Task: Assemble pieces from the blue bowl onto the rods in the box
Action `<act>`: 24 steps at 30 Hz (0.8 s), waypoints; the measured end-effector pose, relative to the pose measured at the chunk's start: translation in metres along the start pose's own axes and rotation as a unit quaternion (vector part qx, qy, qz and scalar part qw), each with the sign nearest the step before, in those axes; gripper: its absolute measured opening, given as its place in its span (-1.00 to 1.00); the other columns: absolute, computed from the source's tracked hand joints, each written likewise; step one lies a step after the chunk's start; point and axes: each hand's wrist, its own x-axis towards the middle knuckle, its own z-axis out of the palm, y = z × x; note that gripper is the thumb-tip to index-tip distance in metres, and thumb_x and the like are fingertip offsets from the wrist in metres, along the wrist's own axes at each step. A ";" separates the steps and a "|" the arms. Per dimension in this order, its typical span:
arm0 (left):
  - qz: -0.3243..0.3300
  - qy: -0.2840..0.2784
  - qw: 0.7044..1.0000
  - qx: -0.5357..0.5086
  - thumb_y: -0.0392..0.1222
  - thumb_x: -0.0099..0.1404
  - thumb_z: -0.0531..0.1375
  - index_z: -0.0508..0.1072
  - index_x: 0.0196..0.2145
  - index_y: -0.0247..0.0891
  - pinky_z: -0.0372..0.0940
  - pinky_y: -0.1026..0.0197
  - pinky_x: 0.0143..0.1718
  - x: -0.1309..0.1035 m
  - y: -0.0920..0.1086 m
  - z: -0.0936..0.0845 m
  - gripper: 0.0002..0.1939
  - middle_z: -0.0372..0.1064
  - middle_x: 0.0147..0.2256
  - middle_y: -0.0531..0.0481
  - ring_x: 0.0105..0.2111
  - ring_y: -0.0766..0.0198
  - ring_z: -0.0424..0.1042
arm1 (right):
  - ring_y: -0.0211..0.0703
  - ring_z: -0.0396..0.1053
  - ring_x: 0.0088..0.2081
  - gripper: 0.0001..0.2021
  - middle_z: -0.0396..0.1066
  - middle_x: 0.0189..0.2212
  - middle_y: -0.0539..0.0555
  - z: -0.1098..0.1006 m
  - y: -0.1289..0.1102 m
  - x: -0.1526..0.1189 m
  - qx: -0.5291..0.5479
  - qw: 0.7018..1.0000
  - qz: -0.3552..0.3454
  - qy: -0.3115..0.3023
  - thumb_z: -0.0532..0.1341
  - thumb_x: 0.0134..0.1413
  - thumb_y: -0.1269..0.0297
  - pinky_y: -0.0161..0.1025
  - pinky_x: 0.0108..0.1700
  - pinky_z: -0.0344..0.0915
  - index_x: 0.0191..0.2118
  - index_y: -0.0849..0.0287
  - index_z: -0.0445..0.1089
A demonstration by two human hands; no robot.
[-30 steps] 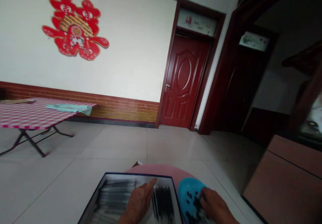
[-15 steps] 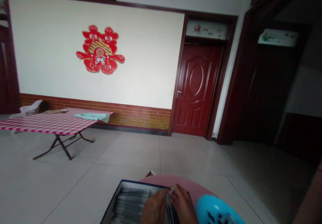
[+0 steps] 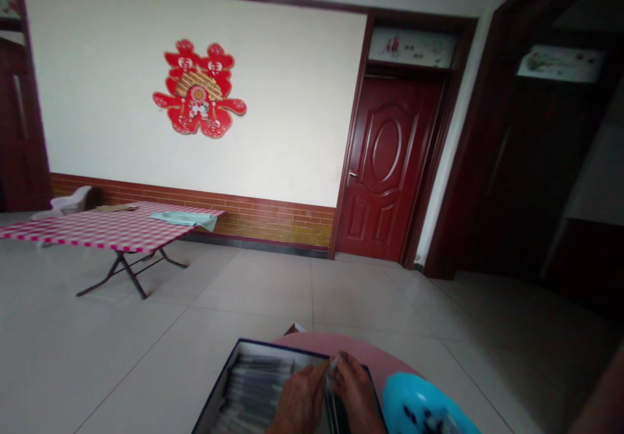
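Both hands are close together over the right part of a dark-rimmed box [image 3: 214, 388], at the bottom of the view. My left hand [image 3: 303, 398] has its fingers closed near the fingertips of my right hand [image 3: 355, 388]. Between them is a small clear piece [image 3: 333, 362], pinched by my right hand; whether my left fingers grip it too is hard to make out. In the box lie several slim dark items in clear wrapping [image 3: 258, 388]. A blue bowl [image 3: 414, 398] with small dark pieces stands right of my right hand.
Box and bowl rest on a round pink table [image 3: 336, 343]. Beyond, at the left, stands a folding table with a checked cloth [image 3: 112, 229] and a light green cloth [image 3: 182, 218]. A white chair [image 3: 73, 201] is behind it. A blurred limb shows at the lower right edge.
The view has shifted slightly, so the room sits a little further right and higher. Both hands stay together over the box, with only small finger movement.
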 end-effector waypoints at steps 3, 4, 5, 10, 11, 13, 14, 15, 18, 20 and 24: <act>0.008 0.006 1.000 0.003 -0.33 0.31 -0.03 0.30 0.11 -0.12 0.40 0.22 -0.28 -0.001 0.000 0.001 -0.56 0.50 -0.23 -0.05 -0.29 0.20 0.50 | -0.02 0.44 -0.19 -0.53 0.51 -0.26 0.07 0.001 0.000 -0.003 -0.028 1.000 -0.002 -0.010 0.38 -0.32 -0.02 -0.22 -0.23 0.38 -0.24 0.14 0.43; 0.010 0.013 1.000 0.002 -0.32 0.32 -0.04 0.32 0.09 -0.13 0.40 0.22 -0.28 -0.001 0.000 0.002 -0.58 0.51 -0.24 -0.04 -0.30 0.21 0.50 | -0.01 0.44 -0.17 -0.54 0.50 -0.23 0.08 0.001 -0.001 -0.004 -0.037 0.999 -0.002 -0.012 0.37 -0.31 -0.01 -0.21 -0.22 0.38 -0.24 0.13 0.44; 0.011 0.023 1.000 0.002 -0.32 0.32 -0.05 0.35 0.05 -0.13 0.40 0.23 -0.29 -0.002 -0.001 0.004 -0.61 0.51 -0.25 -0.04 -0.31 0.22 0.50 | -0.01 0.43 -0.15 -0.55 0.49 -0.20 0.08 0.002 -0.001 -0.005 -0.044 0.999 -0.002 -0.013 0.37 -0.31 -0.01 -0.21 -0.20 0.39 -0.24 0.13 0.45; 0.011 0.124 0.992 0.036 -0.27 0.34 -0.09 0.46 -0.15 -0.22 0.38 0.19 -0.27 -0.004 -0.012 0.018 -0.67 0.49 -0.31 -0.12 -0.32 0.19 0.49 | 0.01 0.44 -0.19 -0.56 0.51 -0.24 0.07 0.004 0.000 -0.006 -0.060 0.998 -0.005 -0.012 0.36 -0.30 -0.01 -0.20 -0.24 0.40 -0.25 0.13 0.47; 0.010 0.136 0.990 0.040 -0.26 0.35 -0.10 0.47 -0.18 -0.24 0.38 0.19 -0.27 -0.005 -0.013 0.021 -0.65 0.48 -0.33 -0.13 -0.33 0.19 0.48 | 0.01 0.45 -0.20 -0.57 0.51 -0.26 0.07 0.004 0.000 -0.005 -0.062 0.998 -0.008 -0.012 0.36 -0.30 -0.01 -0.19 -0.25 0.40 -0.26 0.14 0.47; 0.006 0.137 0.990 0.042 -0.26 0.36 -0.14 0.47 -0.27 -0.24 0.37 0.20 -0.29 -0.004 -0.015 0.023 -0.63 0.46 -0.39 -0.11 -0.36 0.20 0.47 | 0.00 0.45 -0.22 -0.57 0.52 -0.26 0.08 0.003 0.001 -0.003 -0.068 0.998 -0.012 -0.012 0.37 -0.30 0.01 -0.19 -0.24 0.39 -0.25 0.14 0.47; 0.004 0.130 0.990 0.045 -0.26 0.36 -0.15 0.47 -0.32 -0.24 0.36 0.21 -0.31 -0.004 -0.016 0.023 -0.61 0.44 -0.41 -0.10 -0.38 0.21 0.46 | -0.01 0.46 -0.23 -0.57 0.52 -0.26 0.08 0.002 0.001 -0.002 -0.072 0.997 -0.014 -0.012 0.37 -0.30 0.02 -0.19 -0.24 0.39 -0.25 0.14 0.47; 0.003 0.123 0.991 0.047 -0.26 0.36 -0.16 0.46 -0.36 -0.24 0.36 0.22 -0.33 -0.004 -0.016 0.023 -0.60 0.43 -0.44 -0.09 -0.40 0.22 0.45 | -0.01 0.46 -0.23 -0.56 0.52 -0.26 0.08 0.002 0.001 -0.002 -0.076 0.997 -0.015 -0.013 0.38 -0.31 0.02 -0.20 -0.25 0.39 -0.24 0.15 0.48; 0.014 0.109 0.992 0.057 -0.26 0.37 -0.16 0.42 -0.41 -0.23 0.34 0.24 -0.34 -0.004 -0.017 0.023 -0.60 0.42 -0.44 -0.08 -0.41 0.23 0.45 | -0.01 0.45 -0.22 -0.52 0.52 -0.25 0.08 0.000 0.001 -0.001 -0.084 0.996 -0.020 -0.023 0.38 -0.32 0.02 -0.21 -0.24 0.38 -0.21 0.16 0.49; 0.018 0.101 0.993 0.058 -0.27 0.37 -0.16 0.42 -0.40 -0.23 0.33 0.25 -0.35 -0.005 -0.018 0.024 -0.62 0.43 -0.43 -0.07 -0.41 0.24 0.44 | -0.01 0.45 -0.21 -0.52 0.52 -0.24 0.07 0.000 0.001 -0.001 -0.088 0.995 -0.020 -0.034 0.37 -0.31 0.00 -0.22 -0.23 0.38 -0.20 0.15 0.50; 0.028 0.110 0.991 0.078 -0.29 0.37 -0.15 0.40 -0.38 -0.20 0.31 0.27 -0.36 -0.006 -0.022 0.030 -0.65 0.43 -0.43 -0.04 -0.43 0.25 0.44 | -0.06 0.43 -0.24 -0.55 0.52 -0.27 0.07 -0.002 0.001 -0.002 -0.107 0.993 -0.028 -0.044 0.34 -0.27 -0.01 -0.25 -0.23 0.36 -0.22 0.17 0.51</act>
